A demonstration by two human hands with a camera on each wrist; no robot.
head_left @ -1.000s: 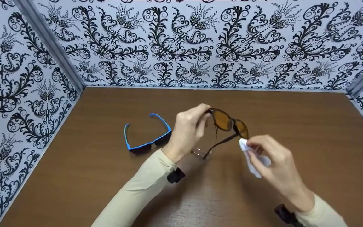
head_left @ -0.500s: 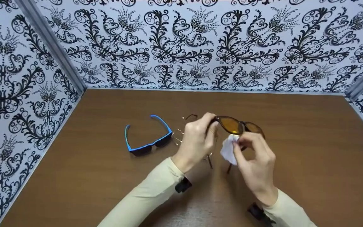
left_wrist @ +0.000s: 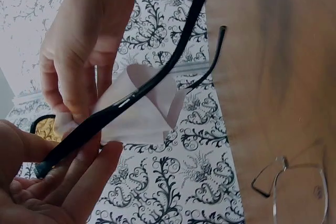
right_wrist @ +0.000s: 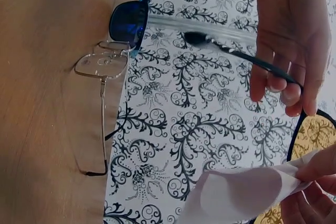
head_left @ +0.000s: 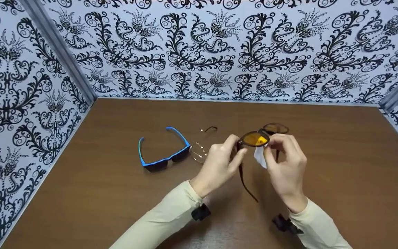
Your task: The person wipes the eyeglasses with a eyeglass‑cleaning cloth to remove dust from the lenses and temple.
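Observation:
Amber-lensed sunglasses (head_left: 252, 139) with a dark frame are held above the table. My left hand (head_left: 219, 162) grips them at the left end of the frame, near the hinge, and one temple arm hangs down below that hand. My right hand (head_left: 288, 164) pinches a white cloth (head_left: 260, 157) against the near lens. In the left wrist view the cloth (left_wrist: 139, 114) hangs folded behind the dark temple arm (left_wrist: 126, 101). Fingers hide part of the cloth and the place where it touches the lens.
Blue-framed sunglasses (head_left: 155, 166) with dark lenses lie on the brown table (head_left: 109, 200) to the left. Beside them are thin wire-framed glasses (right_wrist: 103, 121), partly hidden by my left hand in the head view. Patterned panels (head_left: 206, 52) stand behind and at the sides.
My right hand has brought the cloth leftward and up to the near lens. The sunglasses have been turned and tilted flatter. My left hand has moved slightly right and nearer.

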